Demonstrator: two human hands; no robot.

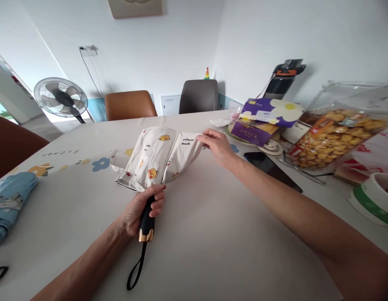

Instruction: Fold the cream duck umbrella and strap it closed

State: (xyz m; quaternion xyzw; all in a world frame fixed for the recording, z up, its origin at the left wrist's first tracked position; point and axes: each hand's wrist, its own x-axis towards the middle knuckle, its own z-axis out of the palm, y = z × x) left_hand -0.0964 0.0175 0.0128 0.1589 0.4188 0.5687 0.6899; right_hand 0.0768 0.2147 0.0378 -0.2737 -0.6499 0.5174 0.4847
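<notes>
- A person's left hand (137,211) grips the black, gold-ended handle (146,225) of a cream, duck-print fabric umbrella (156,152).
- The right hand (217,145) pinches the umbrella's edge beside the words "yellow duck," above a pale, flower-patterned table (212,242).
- A light-blue fabric umbrella (13,200) lies at left, a black rectangular smartphone (272,170) at right.

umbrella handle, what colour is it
The umbrella handle is black with a shiny copper-coloured end, best seen in the head view.

We read "yellow duck" on the umbrella (159,154), centre; "GRACE" on the purple box (256,136), upper right; inverted "FLOWER" on the bench (80,200), left.
</notes>
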